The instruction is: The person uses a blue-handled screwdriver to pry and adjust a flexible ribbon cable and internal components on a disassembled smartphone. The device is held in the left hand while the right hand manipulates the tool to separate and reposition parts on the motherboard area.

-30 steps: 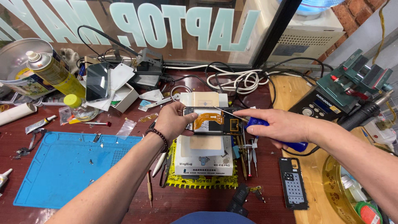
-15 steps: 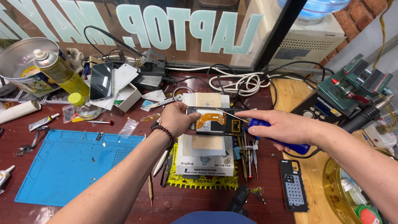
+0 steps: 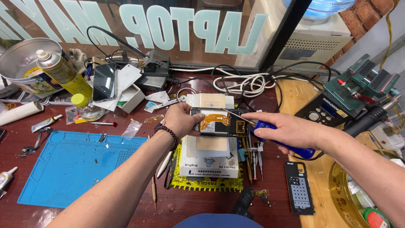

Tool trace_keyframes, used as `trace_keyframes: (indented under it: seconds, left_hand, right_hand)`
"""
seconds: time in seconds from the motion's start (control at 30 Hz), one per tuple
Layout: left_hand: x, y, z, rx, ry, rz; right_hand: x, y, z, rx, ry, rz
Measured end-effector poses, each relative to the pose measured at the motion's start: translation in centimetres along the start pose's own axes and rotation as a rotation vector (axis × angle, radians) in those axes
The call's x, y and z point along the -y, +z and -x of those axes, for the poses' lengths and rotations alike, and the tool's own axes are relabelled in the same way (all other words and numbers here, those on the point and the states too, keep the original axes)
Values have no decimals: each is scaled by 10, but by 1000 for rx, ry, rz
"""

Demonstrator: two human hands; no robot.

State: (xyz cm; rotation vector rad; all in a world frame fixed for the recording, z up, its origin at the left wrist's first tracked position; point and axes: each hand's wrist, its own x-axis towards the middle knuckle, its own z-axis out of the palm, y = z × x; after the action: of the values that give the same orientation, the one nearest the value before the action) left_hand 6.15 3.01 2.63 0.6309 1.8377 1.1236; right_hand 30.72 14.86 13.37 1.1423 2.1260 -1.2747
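An opened phone (image 3: 219,122) with an orange flex cable lies across a white box (image 3: 209,158) in the middle of the desk. My left hand (image 3: 181,120) grips the phone's left end and holds it steady. My right hand (image 3: 284,131) is closed around a blue-handled screwdriver (image 3: 270,131), and its thin metal shaft reaches left onto the phone's upper right part. A beaded bracelet sits on my left wrist.
A blue work mat (image 3: 71,164) lies at left. Behind it stand a yellow spray can (image 3: 63,74) and another phone (image 3: 104,82). Loose tools (image 3: 253,156) lie beside the box. A phone back cover (image 3: 299,188) and a soldering station (image 3: 325,112) sit at right.
Both hands stay on the phone and the screwdriver. The view has shifted slightly; the screwdriver tip stays at the phone's upper right.
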Motion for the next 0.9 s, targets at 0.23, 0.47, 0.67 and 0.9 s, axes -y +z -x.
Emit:
trace_keyframes:
  seconds: [0.23,0.47,0.67,0.9]
  left_hand:
    - [-1,-1,-1,-6,-2,-44]
    - [2,0,-3,5,-1,3]
    - [3,0,-5,-9,-4,-4]
    - [5,1,-7,-2,3,8]
  right_hand:
    - [0,5,3,-16,34,-15]
    - [2,6,5,-13,37,-21]
    - [0,11,3,-7,32,-48]
    - [1,14,3,-7,1,-72]
